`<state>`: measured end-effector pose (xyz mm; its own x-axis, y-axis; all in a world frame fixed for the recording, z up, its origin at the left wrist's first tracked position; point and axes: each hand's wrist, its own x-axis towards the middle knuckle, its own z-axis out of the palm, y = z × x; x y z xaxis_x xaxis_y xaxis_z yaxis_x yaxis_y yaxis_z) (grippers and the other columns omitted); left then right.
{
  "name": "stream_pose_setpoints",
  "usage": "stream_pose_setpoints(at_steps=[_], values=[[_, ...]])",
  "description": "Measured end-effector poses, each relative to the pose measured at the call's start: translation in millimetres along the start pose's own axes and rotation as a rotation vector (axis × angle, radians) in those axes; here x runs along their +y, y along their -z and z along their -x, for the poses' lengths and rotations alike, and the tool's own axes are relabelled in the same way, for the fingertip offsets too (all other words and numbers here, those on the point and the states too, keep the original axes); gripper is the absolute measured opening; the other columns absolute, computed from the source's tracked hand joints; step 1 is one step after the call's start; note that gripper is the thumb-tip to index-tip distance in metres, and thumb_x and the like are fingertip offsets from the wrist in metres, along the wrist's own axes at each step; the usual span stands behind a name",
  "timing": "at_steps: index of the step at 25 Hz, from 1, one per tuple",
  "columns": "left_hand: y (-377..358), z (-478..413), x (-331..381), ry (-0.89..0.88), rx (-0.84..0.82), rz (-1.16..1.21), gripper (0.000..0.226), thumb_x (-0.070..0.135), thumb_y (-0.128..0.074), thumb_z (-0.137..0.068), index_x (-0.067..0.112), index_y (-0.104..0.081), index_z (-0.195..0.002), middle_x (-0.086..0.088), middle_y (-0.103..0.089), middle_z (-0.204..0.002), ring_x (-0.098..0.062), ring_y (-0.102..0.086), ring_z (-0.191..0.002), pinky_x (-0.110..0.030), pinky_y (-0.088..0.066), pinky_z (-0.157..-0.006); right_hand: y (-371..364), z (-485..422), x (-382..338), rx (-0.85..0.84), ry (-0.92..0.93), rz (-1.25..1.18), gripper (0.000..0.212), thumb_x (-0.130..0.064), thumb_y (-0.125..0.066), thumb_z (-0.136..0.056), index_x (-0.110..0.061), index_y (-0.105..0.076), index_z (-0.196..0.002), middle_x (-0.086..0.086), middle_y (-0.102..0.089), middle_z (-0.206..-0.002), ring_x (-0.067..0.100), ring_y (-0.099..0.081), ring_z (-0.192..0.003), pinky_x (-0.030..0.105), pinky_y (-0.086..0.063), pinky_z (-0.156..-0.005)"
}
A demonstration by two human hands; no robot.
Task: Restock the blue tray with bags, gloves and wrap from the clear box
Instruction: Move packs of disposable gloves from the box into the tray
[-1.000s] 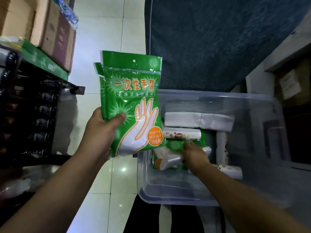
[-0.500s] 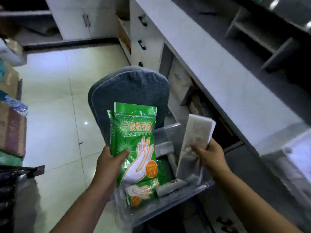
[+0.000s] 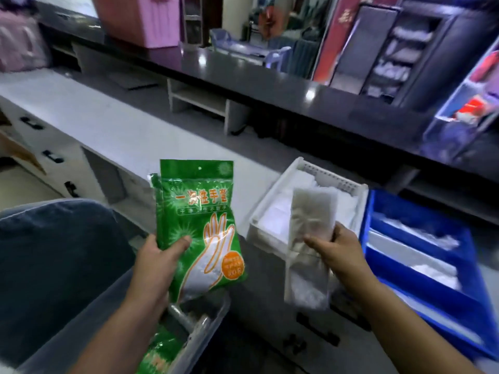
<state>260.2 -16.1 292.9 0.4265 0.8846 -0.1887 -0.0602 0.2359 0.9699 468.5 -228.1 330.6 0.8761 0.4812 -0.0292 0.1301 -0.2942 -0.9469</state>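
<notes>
At the right end of the white counter, near its front edge, sits the blue tray. Its compartments already hold pale packs too blurred to name. A white basket stands just beside the tray's left wall.

The right hand pinches a flat pack of clear bags at mid-length, thumb in front and fingers behind, over the basket. The left hand grips green glove packs at their lower left edge, thumb pressed across the front. Below them, at the bottom edge of the view, is the clear box, with more green packs inside.

To do this step well, the bags should probably be carried right, past the basket, and laid flat in a compartment with room. The pack droops below the pinch, so its lower end should clear the tray wall first.

Half a second ago the view faced a chair back and the box, with no tray in sight. Both hands hold what they held then.
</notes>
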Motion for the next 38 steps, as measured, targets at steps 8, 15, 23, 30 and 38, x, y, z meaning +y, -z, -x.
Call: stream_pose_setpoints(at_steps=[8,15,23,30,38], values=[[-197,44,4,-0.070,-0.143,0.062,0.016,0.007,-0.070,-0.077,0.021,-0.063,-0.080,-0.014,-0.070,-0.084,-0.032,-0.067,-0.075,-0.055,-0.054,-0.075,208,-36,36,0.183,-0.012,0.153,0.014,-0.013,-0.076,-0.072,-0.021,-0.064,-0.074,-0.005,-0.069,-0.069,0.011,-0.064,-0.059,0.020,-0.049,-0.049],[-305,75,-17,-0.074,-0.145,0.059,0.016,0.011,-0.072,-0.075,0.025,-0.066,-0.081,-0.007,-0.075,-0.077,-0.025,-0.072,-0.066,-0.038,-0.057,-0.057,288,-101,83,-0.355,-0.092,0.825,0.027,-0.032,-0.072,-0.073,-0.009,-0.063,-0.085,0.009,-0.065,-0.086,0.024,-0.060,-0.079,0.036,-0.049,-0.071],[-336,68,-26,-0.043,-0.097,0.022,0.020,0.011,-0.072,-0.074,0.019,-0.064,-0.091,-0.013,-0.074,-0.086,-0.029,-0.072,-0.071,-0.040,-0.057,-0.063,274,-138,127,-0.593,0.044,0.887,0.032,-0.039,-0.073,-0.069,-0.028,-0.045,-0.081,-0.004,-0.050,-0.086,0.019,-0.047,-0.079,0.032,-0.038,-0.068],[-381,49,-33,0.041,-0.206,0.059,0.015,0.007,-0.068,-0.078,0.018,-0.063,-0.086,-0.015,-0.074,-0.084,-0.029,-0.072,-0.069,-0.041,-0.057,-0.065,280,-129,132,-0.335,0.070,0.817,0.032,-0.034,-0.063,-0.080,-0.025,-0.059,-0.111,-0.004,-0.063,-0.104,0.016,-0.056,-0.092,0.028,-0.045,-0.077],[-446,50,-34,0.267,-0.563,0.196,0.015,0.003,-0.054,-0.086,0.010,-0.063,-0.095,-0.015,-0.075,-0.082,-0.028,-0.072,-0.070,-0.035,-0.057,-0.057,277,-140,64,-0.070,-0.208,-0.359,0.022,-0.019,-0.061,-0.086,-0.015,-0.056,-0.107,0.001,-0.070,-0.094,0.010,-0.069,-0.077,0.021,-0.055,-0.066]])
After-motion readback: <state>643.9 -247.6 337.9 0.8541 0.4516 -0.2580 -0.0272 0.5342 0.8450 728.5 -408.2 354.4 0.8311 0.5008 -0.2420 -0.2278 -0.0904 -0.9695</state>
